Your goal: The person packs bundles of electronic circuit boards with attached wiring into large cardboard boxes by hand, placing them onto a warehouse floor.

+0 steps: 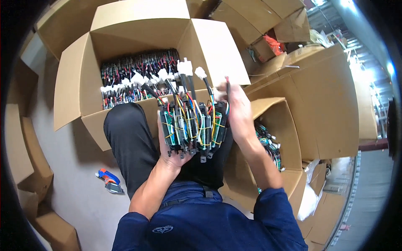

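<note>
Several green circuit boards [192, 127] in black frames stand side by side in a row over my lap. My left hand [171, 158] is closed around this row from below and the left side. Colored wires rise from the boards to white plug connectors [184, 67] at the top. At the right end of the row is my right hand [240, 109], its fingers closed on a black cable [228, 90] with a red tip. Those fingertips are somewhat blurred, and part of the left hand's grip is hidden behind the boards.
Ahead stands an open carton [140, 23] packed with rows of similar boards. A smaller open carton [289, 144] to my right holds more wired boards [270, 146]. A blue and orange handheld tool [110, 180] lies on the floor at left. Other cartons [318, 96] surround me.
</note>
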`<action>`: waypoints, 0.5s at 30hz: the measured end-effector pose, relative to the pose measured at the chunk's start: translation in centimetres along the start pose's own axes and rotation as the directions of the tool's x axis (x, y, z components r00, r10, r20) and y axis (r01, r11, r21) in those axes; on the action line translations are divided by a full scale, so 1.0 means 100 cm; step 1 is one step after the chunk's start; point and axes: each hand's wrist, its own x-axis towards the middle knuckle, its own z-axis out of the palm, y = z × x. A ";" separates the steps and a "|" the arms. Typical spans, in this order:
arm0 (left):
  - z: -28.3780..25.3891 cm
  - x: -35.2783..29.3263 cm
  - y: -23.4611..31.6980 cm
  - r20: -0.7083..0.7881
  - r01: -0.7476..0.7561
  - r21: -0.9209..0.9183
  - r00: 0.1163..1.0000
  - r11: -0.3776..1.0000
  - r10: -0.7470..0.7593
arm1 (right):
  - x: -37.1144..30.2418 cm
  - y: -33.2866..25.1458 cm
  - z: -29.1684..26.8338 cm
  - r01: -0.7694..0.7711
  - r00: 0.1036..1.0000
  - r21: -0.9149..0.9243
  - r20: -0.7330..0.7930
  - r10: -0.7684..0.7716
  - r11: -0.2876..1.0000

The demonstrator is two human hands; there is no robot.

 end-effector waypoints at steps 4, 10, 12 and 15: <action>0.005 0.003 0.006 0.073 -0.078 0.041 0.995 0.996 0.075 | -0.062 0.003 0.004 0.177 0.980 -0.254 0.136 -0.146 0.951; -0.005 0.009 0.007 -0.036 -0.019 0.049 0.999 0.999 0.021 | -0.082 0.031 -0.002 0.213 0.976 -0.455 0.067 -0.205 0.865; -0.002 0.007 0.011 0.015 -0.032 0.174 0.999 0.984 0.030 | -0.081 0.041 -0.003 0.097 0.995 -0.192 -0.008 -0.100 0.977; 0.002 0.006 0.018 0.004 -0.072 0.340 0.997 0.938 0.076 | -0.078 0.047 -0.004 0.159 0.987 -0.175 0.019 -0.158 0.972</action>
